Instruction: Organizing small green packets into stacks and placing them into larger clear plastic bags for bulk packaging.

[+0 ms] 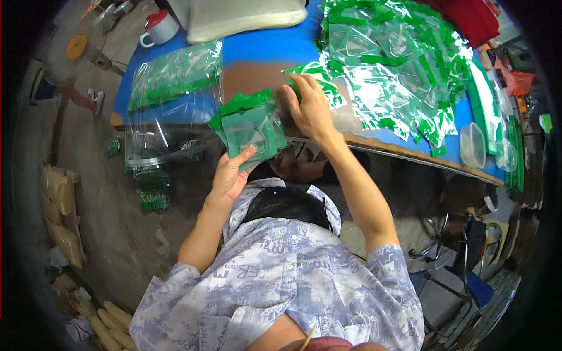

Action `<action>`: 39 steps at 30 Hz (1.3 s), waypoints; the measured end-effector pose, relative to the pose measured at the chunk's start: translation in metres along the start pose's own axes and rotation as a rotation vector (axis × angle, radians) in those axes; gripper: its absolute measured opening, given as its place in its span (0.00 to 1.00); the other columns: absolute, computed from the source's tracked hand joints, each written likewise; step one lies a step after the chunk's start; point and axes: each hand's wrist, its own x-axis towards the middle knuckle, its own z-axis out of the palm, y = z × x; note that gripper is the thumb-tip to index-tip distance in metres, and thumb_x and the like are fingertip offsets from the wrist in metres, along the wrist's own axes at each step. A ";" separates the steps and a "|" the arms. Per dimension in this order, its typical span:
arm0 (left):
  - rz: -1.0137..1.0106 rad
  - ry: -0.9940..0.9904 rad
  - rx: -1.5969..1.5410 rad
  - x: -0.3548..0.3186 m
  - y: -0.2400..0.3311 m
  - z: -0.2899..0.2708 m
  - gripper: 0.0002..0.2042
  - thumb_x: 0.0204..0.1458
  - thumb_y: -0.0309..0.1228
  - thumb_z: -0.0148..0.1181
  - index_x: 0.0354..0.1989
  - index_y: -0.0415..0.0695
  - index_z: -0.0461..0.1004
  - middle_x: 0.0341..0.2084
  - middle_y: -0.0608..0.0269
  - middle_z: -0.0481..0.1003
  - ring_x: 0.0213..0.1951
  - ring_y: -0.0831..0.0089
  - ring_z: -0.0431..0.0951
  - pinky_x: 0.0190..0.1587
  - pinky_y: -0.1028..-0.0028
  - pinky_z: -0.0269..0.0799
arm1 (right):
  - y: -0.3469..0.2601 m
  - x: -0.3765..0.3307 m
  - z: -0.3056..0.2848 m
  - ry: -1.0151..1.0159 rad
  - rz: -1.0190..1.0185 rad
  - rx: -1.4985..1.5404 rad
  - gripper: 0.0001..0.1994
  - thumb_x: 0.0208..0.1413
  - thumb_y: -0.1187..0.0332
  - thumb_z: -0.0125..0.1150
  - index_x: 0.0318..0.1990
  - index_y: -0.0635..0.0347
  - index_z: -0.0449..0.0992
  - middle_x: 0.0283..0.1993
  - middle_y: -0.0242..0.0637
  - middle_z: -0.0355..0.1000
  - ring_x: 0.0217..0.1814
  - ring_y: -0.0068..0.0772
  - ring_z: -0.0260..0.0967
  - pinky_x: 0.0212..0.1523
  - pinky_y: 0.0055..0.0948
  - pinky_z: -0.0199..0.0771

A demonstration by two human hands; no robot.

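Note:
My left hand (229, 174) holds a small stack of clear plastic packets with green header strips (249, 127), thumb on its lower edge, above my lap. My right hand (309, 105) rests on the blue table (257, 50), fingers closed on a single green-and-clear packet (316, 79) at the table's near edge. A large heap of the same packets (398, 64) covers the table to the right of that hand.
A big clear bag of green packets (172, 76) hangs off the table's left end. A white cup with a red lid (159, 26), a white bag (246, 17) and a clear plastic tub (473, 145) stand on the table. Sacks (61, 216) lie on the floor at left.

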 end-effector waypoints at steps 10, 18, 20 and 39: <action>0.479 -0.386 0.883 -0.024 0.005 -0.006 0.13 0.43 0.23 0.71 0.39 0.41 0.81 0.54 0.53 0.74 0.56 0.61 0.74 0.61 0.65 0.65 | 0.007 -0.066 -0.097 -0.473 -0.148 -0.086 0.20 0.51 0.73 0.64 0.54 0.60 0.74 0.49 0.45 0.75 0.55 0.49 0.72 0.54 0.41 0.71; 0.616 -0.316 0.953 -0.002 0.010 0.058 0.19 0.48 0.22 0.70 0.49 0.38 0.74 0.42 0.57 0.79 0.45 0.70 0.78 0.51 0.72 0.70 | 0.017 0.000 -0.118 -0.168 0.631 -0.191 0.25 0.60 0.47 0.55 0.45 0.63 0.80 0.36 0.53 0.77 0.41 0.48 0.74 0.46 0.43 0.71; 0.437 -0.223 0.729 0.000 0.003 0.047 0.22 0.49 0.18 0.66 0.54 0.38 0.70 0.47 0.60 0.77 0.49 0.69 0.76 0.55 0.70 0.69 | 0.057 -0.024 -0.098 -0.013 0.495 -0.477 0.25 0.59 0.47 0.56 0.48 0.62 0.78 0.41 0.55 0.74 0.46 0.52 0.71 0.48 0.46 0.70; -0.094 -0.053 0.023 0.006 -0.016 0.012 0.20 0.54 0.23 0.63 0.55 0.37 0.70 0.50 0.56 0.75 0.52 0.65 0.77 0.58 0.63 0.73 | 0.025 -0.059 -0.056 -0.094 -0.098 0.063 0.15 0.61 0.62 0.56 0.28 0.66 0.70 0.30 0.48 0.69 0.34 0.55 0.69 0.38 0.46 0.70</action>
